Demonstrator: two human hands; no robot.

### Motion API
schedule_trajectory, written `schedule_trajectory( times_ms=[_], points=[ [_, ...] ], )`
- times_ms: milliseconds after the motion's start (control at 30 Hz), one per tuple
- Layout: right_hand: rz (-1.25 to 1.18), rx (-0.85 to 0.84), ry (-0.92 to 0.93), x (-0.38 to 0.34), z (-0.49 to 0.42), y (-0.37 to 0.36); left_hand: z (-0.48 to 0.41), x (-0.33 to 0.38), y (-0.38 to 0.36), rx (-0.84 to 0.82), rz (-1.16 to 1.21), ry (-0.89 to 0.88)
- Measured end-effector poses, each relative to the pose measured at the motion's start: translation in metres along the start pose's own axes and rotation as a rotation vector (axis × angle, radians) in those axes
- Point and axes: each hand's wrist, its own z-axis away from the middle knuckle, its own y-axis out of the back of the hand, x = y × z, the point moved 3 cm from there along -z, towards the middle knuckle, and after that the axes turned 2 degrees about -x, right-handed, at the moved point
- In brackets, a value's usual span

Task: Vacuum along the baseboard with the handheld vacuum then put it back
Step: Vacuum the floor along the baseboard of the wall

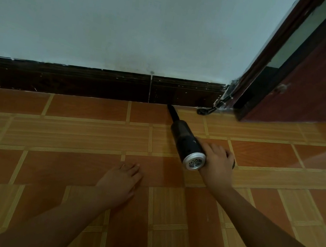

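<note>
A black handheld vacuum (185, 137) with a silver vented rear cap lies low over the tiled floor. Its narrow nozzle tip meets the foot of the dark brown baseboard (79, 82), a little left of the door corner. My right hand (218, 165) grips the vacuum's handle, which the hand mostly hides. My left hand (120, 182) rests flat on the floor with straight fingers, to the left of the vacuum and nearer to me.
A pale wall rises above the baseboard. A dark red door (311, 86) stands ajar at the right, with a black cable or hook (206, 110) on the floor by its frame. Orange and tan floor tiles (72, 131) stretch leftwards.
</note>
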Motion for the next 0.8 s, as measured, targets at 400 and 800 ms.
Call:
schedule_trajectory(
  times_ms=[400,800],
  points=[
    [-0.042,0.017,0.11,-0.035,-0.003,-0.015,0.001,-0.001,0.003,-0.043,0.041,0.0],
    [-0.095,-0.018,0.168,-0.06,-0.013,-0.025,0.0,-0.004,-0.004,-0.037,0.078,0.0]
  ],
)
